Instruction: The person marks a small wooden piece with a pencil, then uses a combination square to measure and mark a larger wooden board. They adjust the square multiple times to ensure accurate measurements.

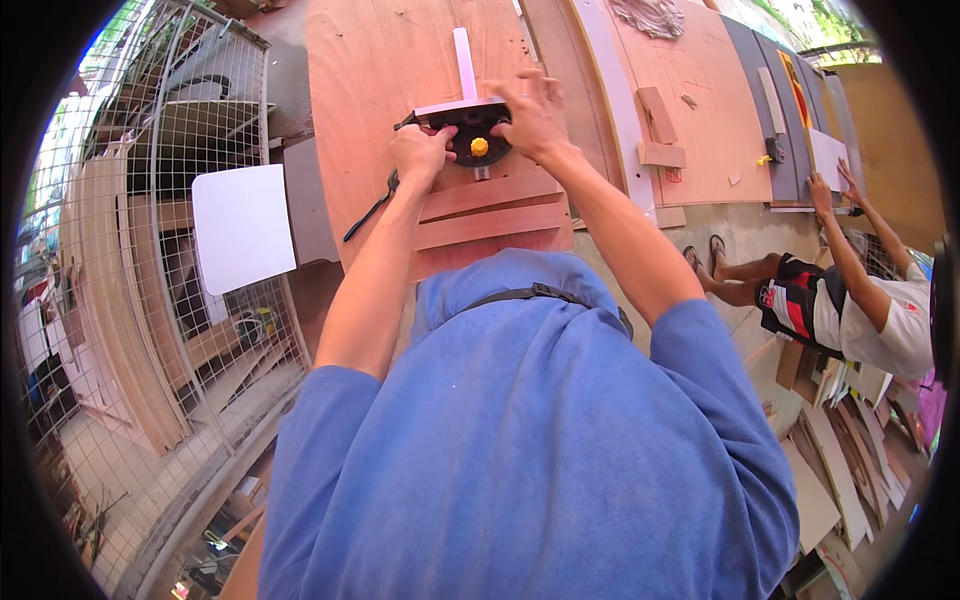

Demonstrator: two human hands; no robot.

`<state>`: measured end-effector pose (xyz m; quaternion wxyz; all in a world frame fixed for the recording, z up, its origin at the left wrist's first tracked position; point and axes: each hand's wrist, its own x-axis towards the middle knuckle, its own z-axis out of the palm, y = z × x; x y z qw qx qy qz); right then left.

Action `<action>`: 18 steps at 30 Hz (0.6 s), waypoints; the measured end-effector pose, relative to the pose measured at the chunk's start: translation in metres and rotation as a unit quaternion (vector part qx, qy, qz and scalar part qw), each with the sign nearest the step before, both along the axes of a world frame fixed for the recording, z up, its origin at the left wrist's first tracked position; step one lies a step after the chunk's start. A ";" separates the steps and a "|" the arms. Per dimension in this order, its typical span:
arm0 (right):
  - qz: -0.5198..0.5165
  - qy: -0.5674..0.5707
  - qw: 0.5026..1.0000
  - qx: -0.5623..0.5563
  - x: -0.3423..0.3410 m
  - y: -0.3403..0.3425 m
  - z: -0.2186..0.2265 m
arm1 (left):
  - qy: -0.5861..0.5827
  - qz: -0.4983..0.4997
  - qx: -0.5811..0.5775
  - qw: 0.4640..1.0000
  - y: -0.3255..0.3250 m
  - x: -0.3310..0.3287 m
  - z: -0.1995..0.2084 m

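On the plywood worktop (pixel 360 80) lies a black mitre gauge (pixel 466 152) with a rounded body and a yellow knob (pixel 480 147). A pale crosspiece (pixel 450 108) runs along its far edge, and a narrow white strip (pixel 463 62) extends away from it. My left hand (pixel 420 155) is closed on the gauge's left side, thumb and fingers at the black body. Over the right end hovers my right hand (pixel 535 115), fingers spread and slightly blurred, its thumb close to the gauge; whether it touches is unclear.
Reddish wood strips (pixel 490 225) lie nearer me, with a dark slim tool (pixel 372 208) to their left. Wire mesh fencing (pixel 215 110) and a white panel (pixel 243 228) stand left. Wood blocks (pixel 660 153) rest on the right-hand boards. A co-worker (pixel 860 310) handles a white sheet (pixel 826 158) far right.
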<state>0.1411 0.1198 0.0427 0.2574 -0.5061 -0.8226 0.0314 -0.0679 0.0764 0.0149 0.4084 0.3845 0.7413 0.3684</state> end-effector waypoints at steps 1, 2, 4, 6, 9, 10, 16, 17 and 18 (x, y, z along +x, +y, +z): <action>-0.009 0.024 0.999 -0.042 0.007 -0.012 0.011 | 0.043 -0.010 -0.003 0.999 -0.005 -0.004 0.012; -0.020 0.049 0.995 -0.083 0.019 -0.025 0.021 | 0.085 -0.022 -0.006 0.996 -0.011 -0.005 0.038; 0.031 0.055 0.982 -0.180 0.045 -0.057 0.030 | 0.175 -0.048 0.054 0.982 -0.006 -0.010 0.061; 0.153 0.028 0.963 -0.221 0.056 -0.103 0.007 | 0.263 -0.067 0.166 0.948 0.009 -0.020 0.058; 0.210 -0.022 0.966 -0.151 0.048 -0.139 0.005 | 0.329 -0.247 0.256 0.875 0.029 -0.043 0.036; 0.206 -0.038 0.969 -0.129 0.044 -0.142 0.009 | 0.336 -0.305 0.284 0.845 0.033 -0.047 0.031; 0.194 -0.096 0.961 -0.174 0.040 -0.142 -0.002 | 0.226 -0.332 0.152 0.903 0.030 -0.058 0.021; 0.178 -0.126 0.956 -0.198 0.038 -0.139 -0.001 | 0.246 -0.323 0.152 0.901 0.031 -0.057 0.020; 0.160 -0.154 0.949 -0.224 0.036 -0.139 0.005 | 0.263 -0.318 0.150 0.898 0.030 -0.048 0.029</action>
